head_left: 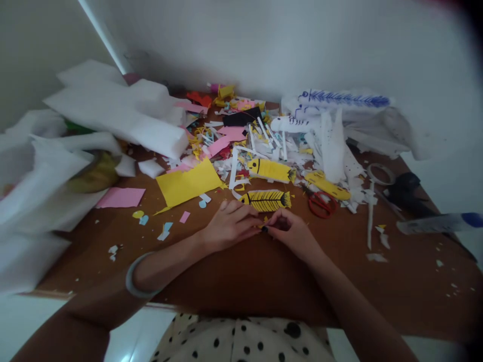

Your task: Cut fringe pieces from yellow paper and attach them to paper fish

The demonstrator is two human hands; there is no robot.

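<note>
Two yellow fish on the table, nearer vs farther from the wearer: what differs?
Markings: the nearer fish has black rib-like lines along its body; the farther fish has a mostly plain yellow body.
Pose: the nearer fish lies roughly level across the view; the farther fish slants, tail lower than head.
Position: the nearer fish is right by the left hand; the farther fish lies beyond it.
Shared: yellow bodies, heads leftward, black-marked tails.

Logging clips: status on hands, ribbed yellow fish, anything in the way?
Left hand, right hand close together before ribbed yellow fish; grip unclear. Fish lies on table. Red-handled scissors at right, second yellow fish behind.
</note>
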